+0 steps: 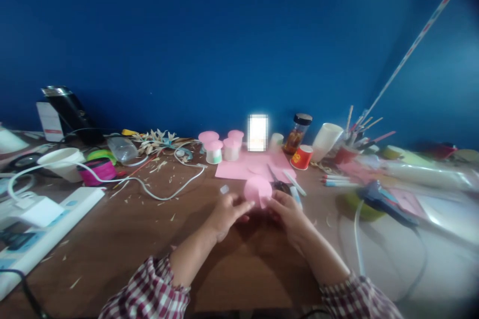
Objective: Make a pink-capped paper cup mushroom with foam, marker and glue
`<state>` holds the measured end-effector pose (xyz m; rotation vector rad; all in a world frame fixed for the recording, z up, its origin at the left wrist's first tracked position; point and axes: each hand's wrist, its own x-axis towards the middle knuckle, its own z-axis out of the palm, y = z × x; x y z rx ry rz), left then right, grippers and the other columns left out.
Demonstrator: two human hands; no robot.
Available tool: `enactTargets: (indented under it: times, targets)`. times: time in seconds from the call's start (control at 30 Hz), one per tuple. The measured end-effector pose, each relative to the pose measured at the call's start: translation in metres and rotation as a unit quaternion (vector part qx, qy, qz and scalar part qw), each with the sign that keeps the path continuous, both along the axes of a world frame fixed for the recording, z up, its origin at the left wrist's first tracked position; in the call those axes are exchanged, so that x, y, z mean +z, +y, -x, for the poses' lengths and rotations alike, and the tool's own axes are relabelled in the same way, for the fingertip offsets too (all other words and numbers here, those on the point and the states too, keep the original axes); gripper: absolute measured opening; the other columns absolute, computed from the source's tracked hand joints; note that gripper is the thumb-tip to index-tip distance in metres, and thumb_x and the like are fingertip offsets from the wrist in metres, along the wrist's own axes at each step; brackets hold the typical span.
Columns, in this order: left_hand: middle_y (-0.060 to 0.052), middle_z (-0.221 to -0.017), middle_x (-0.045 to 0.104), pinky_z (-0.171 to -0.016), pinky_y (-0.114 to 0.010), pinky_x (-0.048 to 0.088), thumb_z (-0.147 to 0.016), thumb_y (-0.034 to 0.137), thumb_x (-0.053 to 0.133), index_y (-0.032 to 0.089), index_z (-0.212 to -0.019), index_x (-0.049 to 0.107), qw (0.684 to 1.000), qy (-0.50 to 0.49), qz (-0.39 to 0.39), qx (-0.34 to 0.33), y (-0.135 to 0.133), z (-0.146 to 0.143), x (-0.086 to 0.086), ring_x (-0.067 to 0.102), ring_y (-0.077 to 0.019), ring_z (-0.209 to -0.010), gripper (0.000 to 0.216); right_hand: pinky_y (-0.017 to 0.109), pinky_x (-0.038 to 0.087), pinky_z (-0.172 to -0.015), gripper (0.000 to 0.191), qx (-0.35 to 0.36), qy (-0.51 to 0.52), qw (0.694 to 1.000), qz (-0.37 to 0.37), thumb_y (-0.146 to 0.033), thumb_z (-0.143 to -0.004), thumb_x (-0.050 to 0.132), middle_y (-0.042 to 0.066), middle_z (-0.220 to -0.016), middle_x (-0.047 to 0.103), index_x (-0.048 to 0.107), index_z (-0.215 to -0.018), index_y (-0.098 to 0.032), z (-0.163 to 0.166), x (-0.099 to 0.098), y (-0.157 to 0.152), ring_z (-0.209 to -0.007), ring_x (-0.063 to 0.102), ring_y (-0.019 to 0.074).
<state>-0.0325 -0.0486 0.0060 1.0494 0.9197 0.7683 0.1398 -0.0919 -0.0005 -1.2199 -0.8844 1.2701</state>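
I see the left hand (232, 209) and right hand (286, 207) both pinching the pink paper circle (257, 188), six o'clock from the pink sheet (232, 172), where uneven pulling could tear it or the scissors (283, 188), at two o'clock, might snag it.

On my desk (130, 229), to my left, I see a white power strip (75, 214), a magenta object (98, 173) and a black flask (71, 113) near the blue wall (187, 35); to my right, a dark-lidded jar (297, 134) and some markers (340, 181).
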Motion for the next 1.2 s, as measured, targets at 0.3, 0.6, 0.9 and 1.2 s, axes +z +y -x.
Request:
enactTargets:
  times: [0.3,0.6,0.9,1.2]
  targets:
    - [-0.002,-0.071,0.065,-0.057,-0.021,0.048,-0.062,0.04,0.079,0.013,-0.075,0.069,0.999,-0.053,-0.001,-0.005,0.001,-0.004,-0.007,0.058,-0.0107,-0.063,0.031,0.015,0.029,-0.043,0.031,0.039,0.104,0.993,0.036,-0.038,-0.062,0.083,-0.005,-0.056,0.052,0.065,-0.073,-0.016,0.003,0.005,-0.006,-0.048,0.042,0.0041]
    - [-0.002,-0.066,0.065,-0.059,-0.021,0.048,-0.065,0.04,0.078,0.012,-0.076,0.07,0.996,-0.093,0.005,-0.003,-0.005,-0.01,-0.005,0.058,-0.009,-0.058,0.031,0.017,0.027,-0.044,0.028,0.026,0.131,0.991,-0.013,-0.037,-0.063,0.083,-0.005,-0.057,0.054,0.066,-0.073,-0.017,0.007,0.002,-0.004,-0.048,0.038,0.0044]
    - [-0.003,-0.065,0.067,-0.059,-0.019,0.049,-0.063,0.041,0.08,0.014,-0.076,0.072,0.994,-0.101,0.044,0.003,-0.008,-0.012,-0.001,0.06,-0.0082,-0.058,0.031,0.019,0.04,-0.053,0.026,0.022,0.174,0.984,-0.003,-0.037,-0.066,0.081,-0.003,-0.069,0.06,0.066,-0.078,-0.02,0.009,0.001,-0.004,-0.056,0.048,0.0071]
    - [-0.006,-0.074,0.071,-0.063,-0.019,0.051,-0.062,0.039,0.081,0.014,-0.082,0.073,0.994,-0.102,0.044,0.001,-0.011,-0.012,0.005,0.063,-0.0099,-0.067,0.033,0.022,0.043,-0.057,0.025,0.045,0.177,0.983,-0.016,-0.035,-0.069,0.08,-0.001,-0.071,0.063,0.065,-0.081,-0.019,0.009,0.001,-0.002,-0.06,0.054,0.0088]
